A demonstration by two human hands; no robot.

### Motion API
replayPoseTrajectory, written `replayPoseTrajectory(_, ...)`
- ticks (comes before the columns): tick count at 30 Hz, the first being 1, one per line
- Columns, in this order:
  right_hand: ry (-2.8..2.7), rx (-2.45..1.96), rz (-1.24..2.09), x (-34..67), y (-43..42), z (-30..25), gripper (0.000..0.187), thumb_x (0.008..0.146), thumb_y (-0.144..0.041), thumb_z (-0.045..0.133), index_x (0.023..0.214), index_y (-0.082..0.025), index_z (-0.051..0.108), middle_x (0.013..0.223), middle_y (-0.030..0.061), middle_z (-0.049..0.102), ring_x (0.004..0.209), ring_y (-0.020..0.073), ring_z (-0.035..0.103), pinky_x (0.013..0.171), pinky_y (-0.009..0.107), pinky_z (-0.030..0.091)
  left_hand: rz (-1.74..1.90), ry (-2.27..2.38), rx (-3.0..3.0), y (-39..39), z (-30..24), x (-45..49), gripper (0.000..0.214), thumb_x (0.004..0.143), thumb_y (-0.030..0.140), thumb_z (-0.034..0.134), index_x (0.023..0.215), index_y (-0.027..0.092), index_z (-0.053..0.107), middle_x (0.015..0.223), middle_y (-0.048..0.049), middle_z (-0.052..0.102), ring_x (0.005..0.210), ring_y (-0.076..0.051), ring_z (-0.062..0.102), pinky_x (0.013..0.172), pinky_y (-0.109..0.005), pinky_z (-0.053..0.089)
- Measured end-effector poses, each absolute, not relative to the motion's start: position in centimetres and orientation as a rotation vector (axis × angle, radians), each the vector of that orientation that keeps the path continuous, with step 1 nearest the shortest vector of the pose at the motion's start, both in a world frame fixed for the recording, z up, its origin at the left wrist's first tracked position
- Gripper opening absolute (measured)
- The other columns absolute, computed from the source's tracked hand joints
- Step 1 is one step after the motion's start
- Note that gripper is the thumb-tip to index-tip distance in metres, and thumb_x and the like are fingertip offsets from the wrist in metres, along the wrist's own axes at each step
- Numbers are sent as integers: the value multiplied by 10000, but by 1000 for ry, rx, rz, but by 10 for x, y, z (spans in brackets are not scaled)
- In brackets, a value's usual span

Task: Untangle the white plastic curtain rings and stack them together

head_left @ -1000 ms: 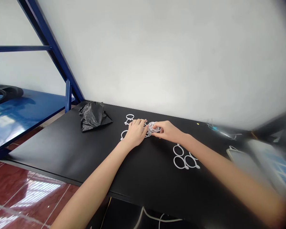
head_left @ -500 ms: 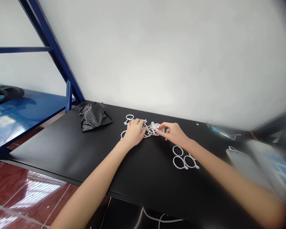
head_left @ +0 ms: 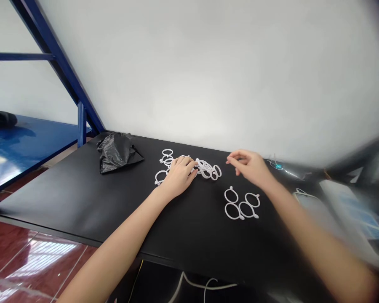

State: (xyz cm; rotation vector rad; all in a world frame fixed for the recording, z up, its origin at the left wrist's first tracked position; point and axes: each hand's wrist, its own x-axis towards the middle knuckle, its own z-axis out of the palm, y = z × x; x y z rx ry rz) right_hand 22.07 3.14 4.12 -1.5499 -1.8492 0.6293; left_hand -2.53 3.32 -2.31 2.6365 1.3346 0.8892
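White curtain rings, each with a small tab, lie in a tangled pile on the black table. My left hand rests over the pile's left part, fingers stretched out and touching rings, some hidden beneath it. To the right of the pile, my right hand is raised above the table. Its thumb and fingers are drawn together, and whatever they hold, if anything, does not show. Several separate rings lie grouped flat below the right hand. More rings stick out beyond my left hand.
A crumpled black plastic bag sits on the table's left part. Blurred at the right are a phone-like slab and a white and blue box. A blue metal frame stands at left. Pale cables hang below the front edge.
My right hand has left the pile, moving right and up. One ring now stands apart at the pile's right end. My left hand stays on the rings. The view has shifted slightly.
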Motion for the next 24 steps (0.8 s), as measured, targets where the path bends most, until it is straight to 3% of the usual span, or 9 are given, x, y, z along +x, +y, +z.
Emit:
replayPoseTrajectory(7,-2154,-1836,1040,260,-6,46,196,725,-364,699,799,-187,659,817,41,723,500,131,609,469,244,419,878,1155,2700,16,-17,-11,196,975,186,413,1063,185,588,1079,-75,635,1014,-229,545,975,-420,402)
replayPoseTrajectory(13,-2309,-1796,878,263,-20,32,241,689,-292,725,914,-208,703,880,42,698,609,153,598,546,263,446,828,1003,2707,6,-18,0,193,981,198,417,1020,193,607,1044,-72,638,989,-216,544,962,-402,407)
replayPoseTrajectory(16,-2346,-1728,836,253,-26,19,169,723,-267,695,878,-201,690,882,36,675,618,147,582,552,259,442,819,894,2683,-3,-17,7,182,980,262,457,1047,194,611,1061,-74,640,1019,-221,542,950,-391,412)
replayPoseTrajectory(18,-2338,-1676,820,242,-30,12,81,779,-253,638,828,-198,671,854,30,670,611,140,571,553,253,430,793,806,2664,-11,-16,13,202,968,304,494,1088,189,608,1095,-76,635,1039,-217,542,964,-385,408)
replayPoseTrajectory(21,-2341,-1599,819,232,-32,13,89,813,-235,595,759,-191,649,790,26,663,607,139,564,566,256,422,724,725,2635,-22,-18,21,230,950,323,525,1108,180,613,1157,-85,613,1054,-213,549,967,-376,412)
replayPoseTrajectory(24,-2241,-1666,809,245,-30,23,123,826,-314,609,845,-214,677,690,3,654,557,140,573,555,261,428,656,742,2630,-25,-23,25,233,951,348,525,1058,173,637,1146,-95,610,1030,-222,565,922,-374,433)
